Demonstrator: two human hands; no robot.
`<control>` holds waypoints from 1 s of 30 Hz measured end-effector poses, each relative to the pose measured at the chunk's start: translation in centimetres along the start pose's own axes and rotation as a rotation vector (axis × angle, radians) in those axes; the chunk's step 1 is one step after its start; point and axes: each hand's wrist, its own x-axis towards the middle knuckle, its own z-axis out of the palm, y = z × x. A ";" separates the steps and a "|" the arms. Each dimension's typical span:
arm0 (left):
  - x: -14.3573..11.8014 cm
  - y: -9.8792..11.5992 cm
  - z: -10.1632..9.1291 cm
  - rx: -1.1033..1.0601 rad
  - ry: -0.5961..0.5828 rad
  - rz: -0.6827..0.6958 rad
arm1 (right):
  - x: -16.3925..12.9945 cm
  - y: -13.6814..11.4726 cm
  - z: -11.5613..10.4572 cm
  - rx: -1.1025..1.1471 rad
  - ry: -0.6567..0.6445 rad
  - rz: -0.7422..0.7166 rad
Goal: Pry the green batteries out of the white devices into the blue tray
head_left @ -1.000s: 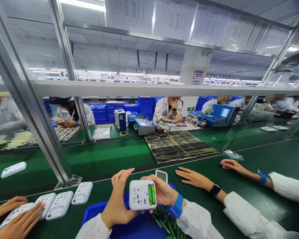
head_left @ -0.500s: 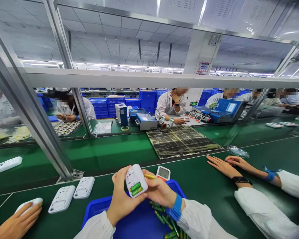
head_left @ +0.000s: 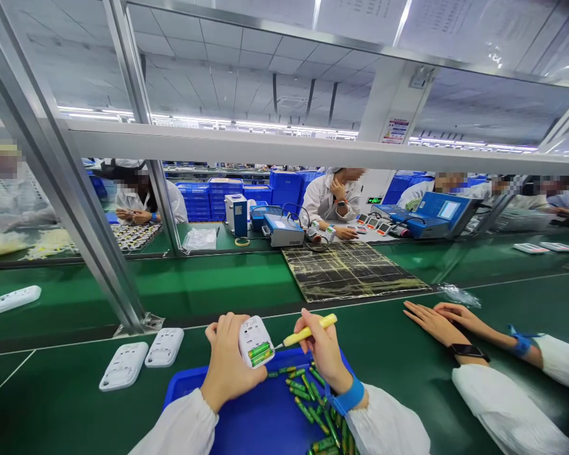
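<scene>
White device [head_left: 255, 341] in left hand [head_left: 228, 370]

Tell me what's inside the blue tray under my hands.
Loose green batteries lie in the blue tray, mostly on its right side. The left hand and right hand cover its far edge.

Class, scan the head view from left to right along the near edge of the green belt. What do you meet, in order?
Two white casings → left hand holding a white device → yellow tool in the right hand → a neighbour's two hands.
</scene>
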 end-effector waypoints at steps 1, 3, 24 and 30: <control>0.0 0.0 -0.1 0.000 -0.005 0.001 | -0.1 0.0 0.1 -0.016 -0.001 -0.016; 0.0 0.0 -0.1 0.001 -0.007 0.001 | -0.2 0.0 0.3 -0.040 -0.012 -0.031; -0.2 0.3 1.1 0.123 -0.055 0.153 | -0.7 0.4 2.2 0.318 -0.224 0.330; 0.1 0.4 0.5 0.144 0.003 0.024 | -0.8 0.0 1.5 0.097 -0.180 0.142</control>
